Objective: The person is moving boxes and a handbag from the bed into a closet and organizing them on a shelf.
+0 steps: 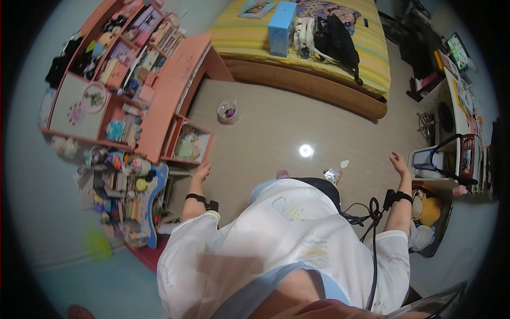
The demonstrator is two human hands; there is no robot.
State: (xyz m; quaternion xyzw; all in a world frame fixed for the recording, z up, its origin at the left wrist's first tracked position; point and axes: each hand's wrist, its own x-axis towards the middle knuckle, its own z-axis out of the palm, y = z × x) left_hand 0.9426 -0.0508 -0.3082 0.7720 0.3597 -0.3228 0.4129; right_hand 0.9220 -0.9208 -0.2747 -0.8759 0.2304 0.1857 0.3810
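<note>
My left hand point(202, 171) hangs just below the corner of a pulled-out pink drawer point(208, 148) filled with small things, among them a pale green one. Whether it touches the drawer front cannot be told; nothing shows in its loosely bent fingers. On the other side, my right hand point(398, 162) is held out over the floor beside the white shelf unit point(434, 184), fingers apart and nothing in them. Black straps with small devices sit on both forearms, and a black cable runs down by the right arm. A small shiny packet point(332, 176) lies on the floor between the hands.
A pink desk point(181, 79) with crowded shelves stands left, above a blue-edged shelf point(153, 207) of toys and books. A clear round bin point(228, 111) is on the tiled floor. Ahead, a bed point(303, 75) carries a blue box point(281, 32) and bags. A bin of plush toys point(430, 209) stands right.
</note>
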